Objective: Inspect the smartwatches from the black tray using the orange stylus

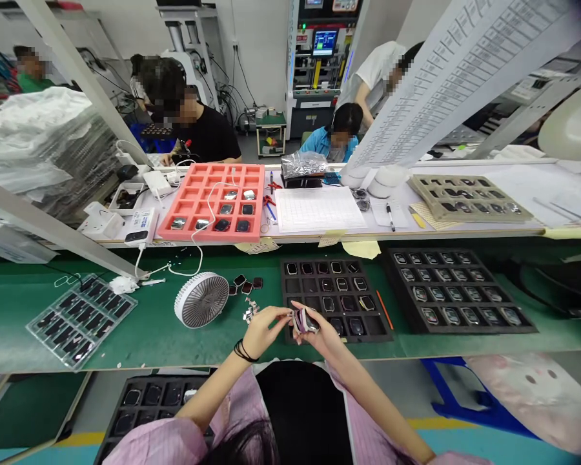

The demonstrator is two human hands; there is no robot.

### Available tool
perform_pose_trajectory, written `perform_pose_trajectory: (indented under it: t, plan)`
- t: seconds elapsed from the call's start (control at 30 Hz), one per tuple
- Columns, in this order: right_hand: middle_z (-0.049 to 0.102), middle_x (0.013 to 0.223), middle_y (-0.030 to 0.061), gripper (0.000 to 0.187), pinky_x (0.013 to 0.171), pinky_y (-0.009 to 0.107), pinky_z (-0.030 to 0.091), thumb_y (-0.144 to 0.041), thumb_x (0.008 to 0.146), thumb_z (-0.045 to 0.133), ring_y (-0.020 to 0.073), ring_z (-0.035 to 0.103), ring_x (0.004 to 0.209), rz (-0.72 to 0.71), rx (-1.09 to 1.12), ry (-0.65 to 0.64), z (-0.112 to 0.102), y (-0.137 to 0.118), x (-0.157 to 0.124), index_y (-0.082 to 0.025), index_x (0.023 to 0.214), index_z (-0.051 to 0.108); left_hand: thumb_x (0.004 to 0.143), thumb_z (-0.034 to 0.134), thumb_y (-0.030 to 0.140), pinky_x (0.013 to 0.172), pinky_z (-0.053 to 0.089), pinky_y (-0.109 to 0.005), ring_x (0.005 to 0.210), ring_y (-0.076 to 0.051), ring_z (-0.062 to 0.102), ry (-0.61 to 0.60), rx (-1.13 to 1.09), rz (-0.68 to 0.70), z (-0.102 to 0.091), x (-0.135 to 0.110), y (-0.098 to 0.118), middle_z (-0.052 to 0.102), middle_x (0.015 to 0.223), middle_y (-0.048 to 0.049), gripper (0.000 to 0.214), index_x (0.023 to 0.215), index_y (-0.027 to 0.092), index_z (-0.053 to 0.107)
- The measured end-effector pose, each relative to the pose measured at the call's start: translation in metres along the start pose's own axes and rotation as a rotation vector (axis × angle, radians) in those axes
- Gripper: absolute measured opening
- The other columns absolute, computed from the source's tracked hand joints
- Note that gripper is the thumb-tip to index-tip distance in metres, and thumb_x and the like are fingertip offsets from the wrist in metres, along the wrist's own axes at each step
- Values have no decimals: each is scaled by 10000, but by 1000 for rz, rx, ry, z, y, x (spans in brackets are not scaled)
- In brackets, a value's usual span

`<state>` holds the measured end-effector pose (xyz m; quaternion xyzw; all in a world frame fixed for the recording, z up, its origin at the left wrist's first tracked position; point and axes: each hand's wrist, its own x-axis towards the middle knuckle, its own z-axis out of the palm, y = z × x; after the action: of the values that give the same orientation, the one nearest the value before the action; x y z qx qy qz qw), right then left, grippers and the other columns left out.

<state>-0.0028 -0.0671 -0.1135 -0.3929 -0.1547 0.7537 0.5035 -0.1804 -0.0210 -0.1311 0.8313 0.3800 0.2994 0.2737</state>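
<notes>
Over the front edge of the green bench, my right hand [322, 332] is closed around a small, shiny smartwatch case [304, 321], held tilted. My left hand [266, 328] meets it from the left, thumb and fingertips pinched at the case's edge. Whatever lies between those fingertips is too small to make out. Just behind both hands is a black foam tray [297, 301] with several watch cases in its pockets. Small white-and-brown pieces [250, 311] lie scattered beside my left hand, and a few loose dark watch frames [240, 280] rest farther back.
A white fan [202, 300] stands left, past it a clear tray of black parts [83, 321]. Rightward are an orange stick [384, 310] and another full black tray [458, 290]. The raised shelf carries a pink tray [213, 200] and paper sheet [319, 210]. Co-workers sit beyond.
</notes>
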Motion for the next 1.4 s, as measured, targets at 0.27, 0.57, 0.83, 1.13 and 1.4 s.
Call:
perform_pose_trajectory:
  t: [0.27,0.57,0.83,1.13,1.4]
  plan:
    - [650,675,42,479,442,275,416,-397,839,560,189,604,532,66,39,-98,9,-12,-8,-117,1226,596,898,560,140,727,573,-252,820,-141,692,129,-88,463,-27,23,32,742,887,-62,110,927,173,661]
    - [649,731,43,464,416,261,402,-396,837,572,169,594,521,81,64,-100,9,-10,-10,-135,1218,610,911,541,144,735,569,-249,839,-134,685,104,-68,508,-33,23,35,733,918,-62,146,987,182,661]
    - [632,651,24,410,383,238,374,-411,838,573,162,588,495,99,31,-121,6,-11,-11,-146,1145,630,936,505,210,788,549,-281,914,-160,655,-33,-103,472,-32,24,31,700,922,-77,196,965,199,699]
    - [635,588,40,361,350,207,310,-479,792,607,141,575,427,326,-29,-278,1,-5,-17,-125,723,620,883,595,350,774,500,-257,840,-146,616,-367,-263,387,-38,30,33,642,869,-53,194,870,238,752]
    - [695,695,103,378,338,208,322,-486,783,612,156,600,446,435,-78,-267,-2,8,-27,-112,838,596,728,754,417,632,460,-230,732,-116,526,-431,-530,74,-26,18,31,531,875,-22,336,813,168,545]
